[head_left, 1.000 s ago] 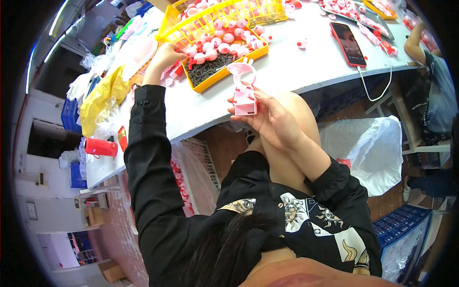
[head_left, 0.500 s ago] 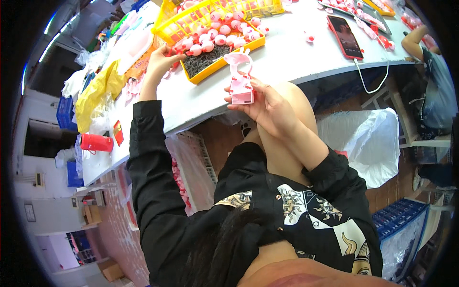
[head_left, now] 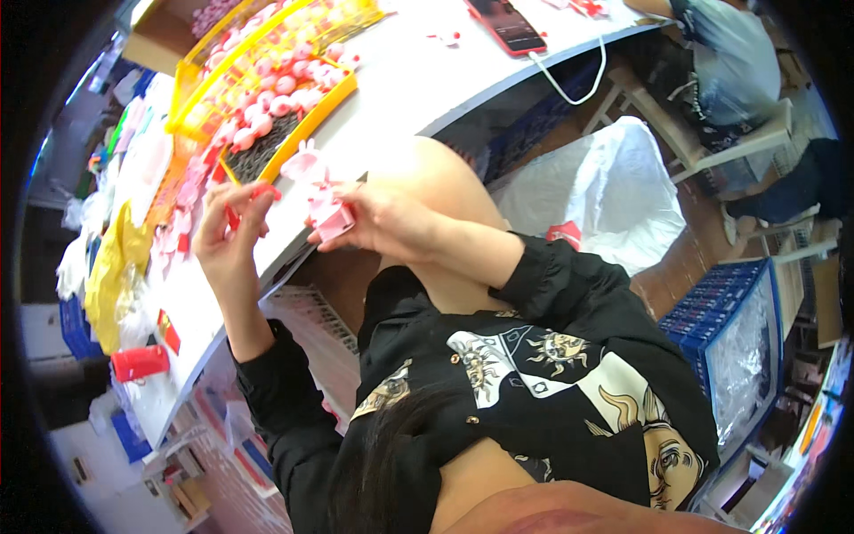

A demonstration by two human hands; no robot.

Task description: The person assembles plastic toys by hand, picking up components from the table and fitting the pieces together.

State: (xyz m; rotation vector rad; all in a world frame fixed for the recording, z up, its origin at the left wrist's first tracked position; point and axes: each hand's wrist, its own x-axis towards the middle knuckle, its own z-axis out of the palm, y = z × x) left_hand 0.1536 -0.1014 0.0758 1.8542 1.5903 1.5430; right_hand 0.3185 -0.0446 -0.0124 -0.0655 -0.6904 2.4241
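Our left hand [head_left: 233, 233] is off the yellow basket [head_left: 267, 80] now. 1 s ago it was reaching into the pink pcs there; now it's back at the table edge [head_left: 294, 258] w/ a small red pc [head_left: 258, 191] pinched between thumb & fingertips, fingers narrow around it. Right hand [head_left: 387, 221] keeps its grip on the pink toy part [head_left: 325, 214], fingers closed on the lower end, the pale-pink top sticking up toward the basket. The two hands are now close, red pc just beside the pink part but not touching yet. We read that as: pick done, fitting the red pc onto the pink part is the step in hand.

Room: both hands hang right over the table edge, above our knee [head_left: 427, 178], so a dropped pc could go to the floor, not the tabletop. Basket sits well apart up-left, w/ bare white table [head_left: 400, 80] between. Left of us the top is cluttered w/ yellow bags [head_left: 111, 267] & pink bits; a red cup [head_left: 140, 363] stands near the edge. Phone [head_left: 507, 22] w/ cable lies far off up-right. Another person's chair [head_left: 712, 116] is well apart, right.
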